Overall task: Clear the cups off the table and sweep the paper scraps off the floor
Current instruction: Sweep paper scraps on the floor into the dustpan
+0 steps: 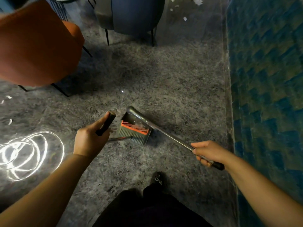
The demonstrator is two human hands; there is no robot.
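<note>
Head view: a grey rug (164,76) fills the middle; paper scraps (185,18) lie on bare floor at the upper right. At centre stands the dustpan (134,131), its handle gripped by the left hand (88,140). The right hand (208,153) grips what looks like the broom (170,136).

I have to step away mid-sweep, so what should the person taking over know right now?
Left hand grips the black handle of the dustpan, which sits on the grey carpet.
Right hand grips the broom's metal pole; the broom head is at the pan.
Done: cannot tell; no cups or table top are in view.
Left: white paper scraps lie on the floor far ahead, right of the dark blue chair. Sweep them into the pan.
</note>
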